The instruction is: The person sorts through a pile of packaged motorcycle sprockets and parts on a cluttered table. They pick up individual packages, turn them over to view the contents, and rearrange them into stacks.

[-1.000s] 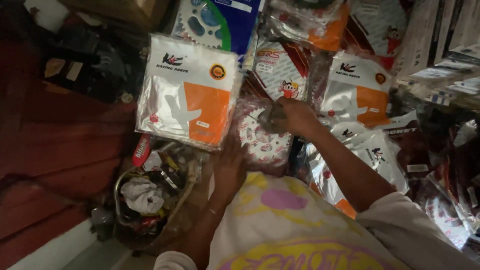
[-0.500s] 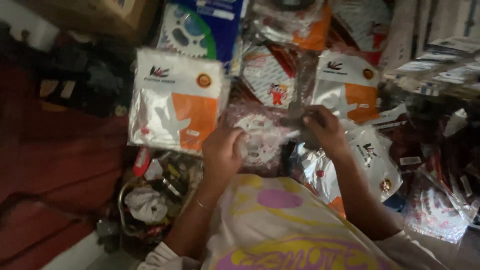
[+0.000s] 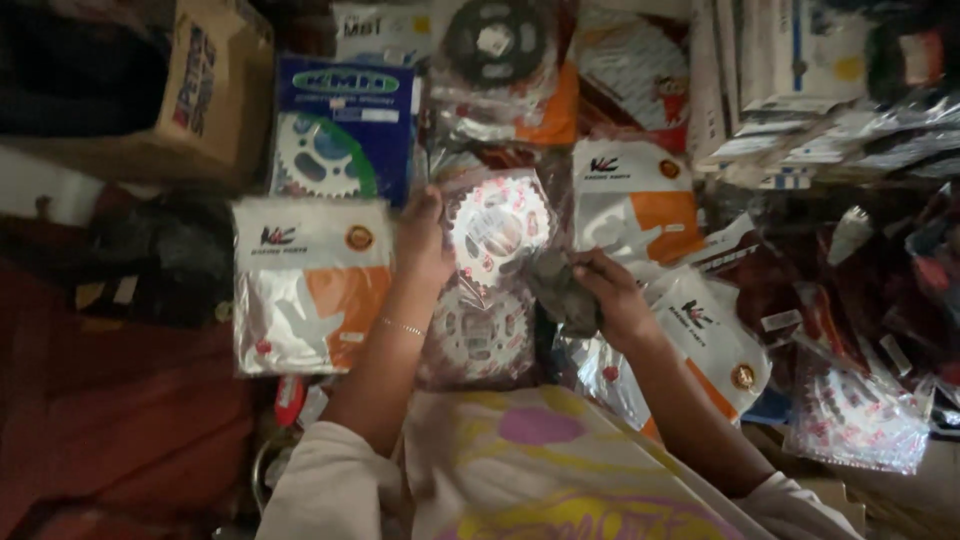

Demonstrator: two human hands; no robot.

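Sprockets in clear plastic bags fill the head view, the only one we have, packed edge to edge on what looks like a shelf or stall front. Our left hand (image 3: 425, 240) lies on the left edge of the packet in the middle — a bagged sprocket (image 3: 497, 228) with a pale toothed ring showing through the film. The fingers press against the bag's side; whether they pinch it or only steady it, we cannot tell. Our right hand (image 3: 610, 295) sits just right of that packet, its fingers closed on a dark, crumpled piece of cloth or plastic (image 3: 560, 290) that touches the bag's lower right corner.

A second bagged sprocket (image 3: 480, 335) lies directly below the first, partly under our left wrist. To the left is a white and orange packet (image 3: 310, 285), above it a blue boxed sprocket (image 3: 335, 140), and another white and orange packet (image 3: 635, 200) lies to the right. A cardboard box (image 3: 200, 90) stands at upper left.

We judge the middle packet to be heavy for its size and stiff at the core — a steel ring — while the film around it is thin and slippery, and the teeth could tear it. Taking hold across the ring itself, thumb on one face and fingers behind, should serve better than pulling at loose film.
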